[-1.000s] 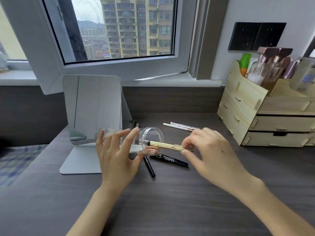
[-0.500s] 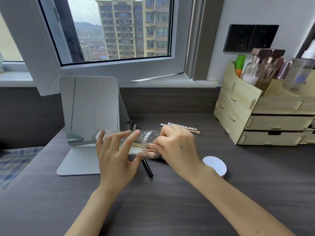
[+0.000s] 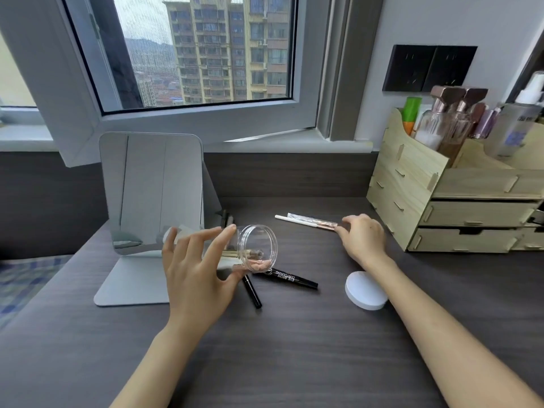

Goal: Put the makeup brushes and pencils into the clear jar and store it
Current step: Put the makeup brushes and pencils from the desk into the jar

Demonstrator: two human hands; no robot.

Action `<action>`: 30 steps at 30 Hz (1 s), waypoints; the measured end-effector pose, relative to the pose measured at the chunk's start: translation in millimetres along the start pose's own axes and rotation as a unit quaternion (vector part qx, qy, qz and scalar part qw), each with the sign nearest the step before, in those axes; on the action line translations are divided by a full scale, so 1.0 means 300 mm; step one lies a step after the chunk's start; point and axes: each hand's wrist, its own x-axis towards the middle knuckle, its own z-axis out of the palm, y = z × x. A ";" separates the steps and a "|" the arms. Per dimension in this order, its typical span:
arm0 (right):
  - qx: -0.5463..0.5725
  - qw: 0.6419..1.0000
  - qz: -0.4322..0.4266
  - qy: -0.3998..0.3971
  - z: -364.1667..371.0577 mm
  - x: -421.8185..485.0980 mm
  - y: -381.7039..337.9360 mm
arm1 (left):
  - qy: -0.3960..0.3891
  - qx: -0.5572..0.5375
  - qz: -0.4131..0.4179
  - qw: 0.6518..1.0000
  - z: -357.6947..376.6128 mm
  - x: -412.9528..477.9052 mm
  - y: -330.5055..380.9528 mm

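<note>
My left hand [image 3: 197,272] grips the clear jar [image 3: 256,248], which is tipped on its side with its mouth facing right. A gold brush [image 3: 244,254] and a pink-tipped one lie inside it. Two black pencils [image 3: 290,277] rest on the desk just under the jar. My right hand [image 3: 362,237] is at the back of the desk, fingertips touching the end of a rose-gold brush [image 3: 319,224] that lies beside a white pencil [image 3: 291,219]. The jar's white lid [image 3: 366,290] lies flat by my right wrist.
A grey standing mirror [image 3: 151,189] is behind my left hand, with more dark pencils [image 3: 226,219] at its right edge. A wooden drawer organiser [image 3: 447,201] holding bottles fills the right back corner. An opened window sash overhangs the sill.
My right hand pushed the gold brush into the jar, let go of it, and moved right and back to the rose-gold brush. My left hand kept the jar tilted.
</note>
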 end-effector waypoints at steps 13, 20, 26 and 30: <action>0.095 0.994 -0.058 0.000 0.052 0.034 0.073 | 0.064 -0.028 -0.061 0.996 -0.019 0.009 -0.006; 0.381 0.917 -0.094 0.078 -0.191 -0.141 0.020 | 0.071 -0.024 -0.073 0.995 -0.017 0.012 -0.006; 0.336 0.909 -0.244 0.042 -0.359 -0.269 -0.094 | 0.073 -0.021 -0.069 0.995 -0.024 0.012 0.001; 0.197 0.910 -0.345 0.115 -0.343 -0.287 -0.208 | 0.069 -0.021 -0.065 0.995 -0.029 0.012 0.006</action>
